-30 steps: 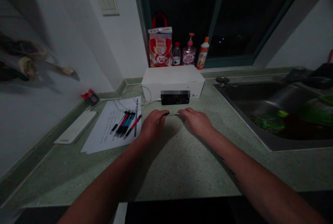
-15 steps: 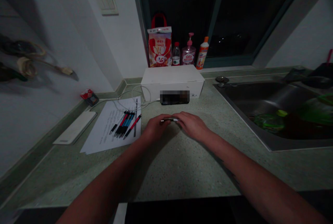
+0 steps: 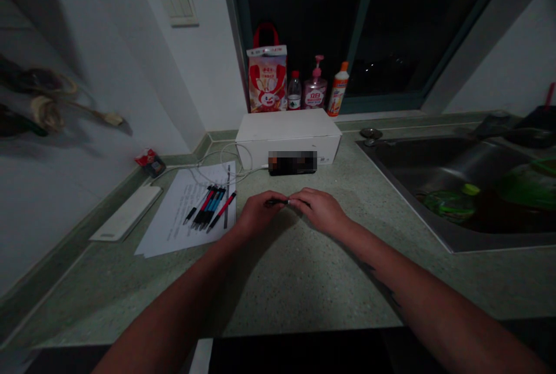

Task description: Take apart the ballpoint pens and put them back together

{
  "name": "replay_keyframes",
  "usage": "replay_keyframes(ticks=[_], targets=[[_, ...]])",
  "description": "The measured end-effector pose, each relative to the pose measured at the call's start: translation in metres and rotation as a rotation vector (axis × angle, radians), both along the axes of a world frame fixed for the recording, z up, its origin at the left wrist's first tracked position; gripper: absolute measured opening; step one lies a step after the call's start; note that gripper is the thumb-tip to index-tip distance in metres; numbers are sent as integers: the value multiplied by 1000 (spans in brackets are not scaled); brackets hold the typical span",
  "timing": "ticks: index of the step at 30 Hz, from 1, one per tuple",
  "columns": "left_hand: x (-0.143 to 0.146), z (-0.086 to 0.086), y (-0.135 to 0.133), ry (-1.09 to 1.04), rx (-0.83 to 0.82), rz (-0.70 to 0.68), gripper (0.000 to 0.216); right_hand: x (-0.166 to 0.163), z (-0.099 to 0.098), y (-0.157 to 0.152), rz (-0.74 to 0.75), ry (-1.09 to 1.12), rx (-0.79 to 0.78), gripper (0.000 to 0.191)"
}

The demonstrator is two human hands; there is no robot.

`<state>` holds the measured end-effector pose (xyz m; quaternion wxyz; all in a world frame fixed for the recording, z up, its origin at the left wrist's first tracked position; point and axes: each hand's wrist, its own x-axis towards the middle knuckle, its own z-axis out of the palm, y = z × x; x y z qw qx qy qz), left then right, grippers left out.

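The speckled green counter extends to the metal sink on the right. The pen, partly hidden, is located between the two hands, in front of the phone. The left hand pinches its dark end; the right hand pinches the opposite end. Whether the pen is in one piece cannot be determined. The phone leans against the white box. Other pens lie on the paper sheets, beside the left hand
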<state>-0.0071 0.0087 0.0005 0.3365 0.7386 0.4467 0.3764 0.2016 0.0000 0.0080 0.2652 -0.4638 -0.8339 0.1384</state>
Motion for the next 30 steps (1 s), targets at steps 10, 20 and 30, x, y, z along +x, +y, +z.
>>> replay_keyframes(ticks=[10, 20, 30], targets=[[0, -2, -1, 65, 73, 39, 16, 0, 2, -1, -22, 14, -42, 13], [0, 0, -1, 65, 92, 57, 17, 0, -1, 2, -49, 63, -85, 16], [1, -1, 0, -90, -46, 71, 25, 1, -6, 5, -4, 16, -53, 23]])
